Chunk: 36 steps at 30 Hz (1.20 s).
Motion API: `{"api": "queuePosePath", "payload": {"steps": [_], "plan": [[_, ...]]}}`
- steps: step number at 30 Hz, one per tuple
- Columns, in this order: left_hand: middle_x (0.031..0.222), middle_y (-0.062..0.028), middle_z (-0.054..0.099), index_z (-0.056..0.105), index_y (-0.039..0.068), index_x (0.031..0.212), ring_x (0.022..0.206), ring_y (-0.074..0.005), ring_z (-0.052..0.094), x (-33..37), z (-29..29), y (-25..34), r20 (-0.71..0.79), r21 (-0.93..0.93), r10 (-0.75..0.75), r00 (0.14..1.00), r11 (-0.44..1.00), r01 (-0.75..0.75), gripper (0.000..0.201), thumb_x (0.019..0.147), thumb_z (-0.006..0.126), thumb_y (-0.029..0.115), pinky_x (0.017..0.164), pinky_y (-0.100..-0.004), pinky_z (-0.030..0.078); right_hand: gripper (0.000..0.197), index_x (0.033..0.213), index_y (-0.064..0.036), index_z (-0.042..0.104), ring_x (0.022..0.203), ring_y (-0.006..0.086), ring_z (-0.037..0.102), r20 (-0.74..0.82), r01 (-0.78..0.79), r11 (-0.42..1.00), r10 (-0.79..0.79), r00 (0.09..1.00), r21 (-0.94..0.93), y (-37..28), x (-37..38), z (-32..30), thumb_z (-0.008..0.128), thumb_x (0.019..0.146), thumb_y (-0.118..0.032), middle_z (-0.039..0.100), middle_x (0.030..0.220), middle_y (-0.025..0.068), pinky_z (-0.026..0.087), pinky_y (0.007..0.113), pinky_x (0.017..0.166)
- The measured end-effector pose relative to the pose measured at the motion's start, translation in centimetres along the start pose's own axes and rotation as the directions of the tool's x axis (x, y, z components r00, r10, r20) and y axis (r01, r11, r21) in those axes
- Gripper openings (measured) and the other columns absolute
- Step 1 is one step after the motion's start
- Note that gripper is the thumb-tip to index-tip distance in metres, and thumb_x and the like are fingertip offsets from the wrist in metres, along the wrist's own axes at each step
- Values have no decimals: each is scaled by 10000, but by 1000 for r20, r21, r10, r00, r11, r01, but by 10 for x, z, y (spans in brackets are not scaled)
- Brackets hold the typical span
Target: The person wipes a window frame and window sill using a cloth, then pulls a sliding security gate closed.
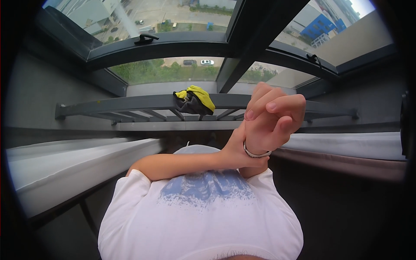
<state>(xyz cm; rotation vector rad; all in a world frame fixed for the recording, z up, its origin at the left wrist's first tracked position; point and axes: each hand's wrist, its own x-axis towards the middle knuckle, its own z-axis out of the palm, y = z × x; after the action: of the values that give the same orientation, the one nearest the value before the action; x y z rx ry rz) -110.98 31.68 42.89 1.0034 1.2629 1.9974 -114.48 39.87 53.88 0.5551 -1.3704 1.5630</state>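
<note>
My left hand reaches across my chest and is wrapped round my right wrist, closed on it. Just above that grip, a thin pale bracelet circles the wrist. My right hand is raised, its fingers curled into a loose fist with the thumb bent in. I see nothing inside it. Beyond my hands, a crumpled yellow and dark grey cloth hangs over a dark metal railing. Neither hand touches the cloth.
The railing runs across in front of dark-framed windows with a handle on the left pane. A white curtain is at my left, and a pale curtain at my right. Outside, far below, are cars, greenery and buildings.
</note>
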Motion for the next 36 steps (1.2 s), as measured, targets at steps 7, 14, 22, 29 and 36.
{"api": "queuePosePath", "payload": {"steps": [7,14,22,29,36], "plan": [[1452,-74,643,550,114,1505,1380,-262,623,0,-4,27,-121,86,-21,992,996,32,686,930,841,349,1207,-437,452,308,883,-87,634,501,132,513,477,396,868,-224,850,-300,-18,13,26,704,1034,-346,532,613,-4,386,279,510],[1558,-8,648,597,197,1481,1438,-223,605,12,-27,83,268,648,-432,861,742,171,537,1045,751,471,1305,-488,403,358,881,-84,663,447,113,458,376,353,874,-220,900,-334,-1,2,30,730,1093,-365,515,566,-28,333,275,482],[1410,-51,704,561,185,1424,1412,-232,624,-33,-40,-6,175,-487,-354,919,780,393,532,1023,775,460,1285,-500,425,378,925,-80,635,449,118,442,346,127,989,-146,927,76,5,-2,48,717,1104,-402,496,571,-33,302,286,486],[1306,-109,721,429,62,1416,1299,-251,666,-34,-43,13,-38,-52,-157,987,986,155,694,887,876,108,1137,-417,511,290,982,-77,634,508,136,445,587,338,935,-213,781,-110,18,-4,59,779,1056,-317,504,649,-14,322,296,508],[1485,-124,630,482,58,1557,1415,-217,608,-65,-35,-13,-62,-29,-250,966,968,249,696,955,830,57,1219,-417,453,174,992,-95,665,560,124,584,449,-96,958,213,868,-270,45,-12,65,793,954,-206,637,725,-23,441,244,532]]}}
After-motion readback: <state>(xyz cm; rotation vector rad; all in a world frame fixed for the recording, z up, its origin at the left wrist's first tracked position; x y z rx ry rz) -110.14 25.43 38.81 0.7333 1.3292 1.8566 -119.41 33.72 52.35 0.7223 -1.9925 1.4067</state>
